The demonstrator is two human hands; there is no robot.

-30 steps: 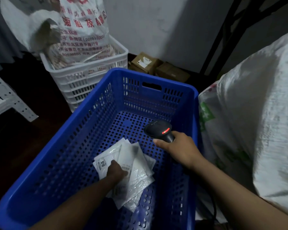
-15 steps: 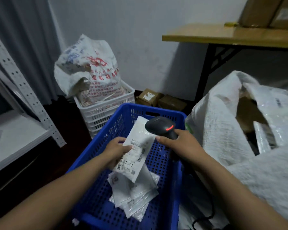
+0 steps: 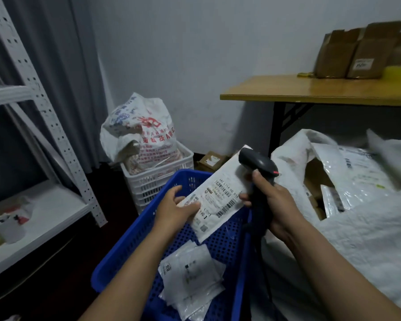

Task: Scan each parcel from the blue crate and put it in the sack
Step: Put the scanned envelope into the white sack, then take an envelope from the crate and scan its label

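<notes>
The left hand [image 3: 171, 212] pinches the parcel [image 3: 218, 200] by its near end, above the blue crate [image 3: 134, 237]. Just right of those fingers [image 3: 190, 207], the right hand [image 3: 273, 205] is clamped round the scanner [image 3: 257, 163]. The parcel looks light, limp and slick, so it is probably best held by an edge.

Your path to the sack [image 3: 357, 239] mouth, right of centre, is open above the crate [image 3: 130, 246] rim; the table [image 3: 310, 89] stands over it, upper right.

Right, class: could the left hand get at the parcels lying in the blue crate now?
Probably not yet: the left hand grips another parcel, though the pile below it lies uncovered.
</notes>
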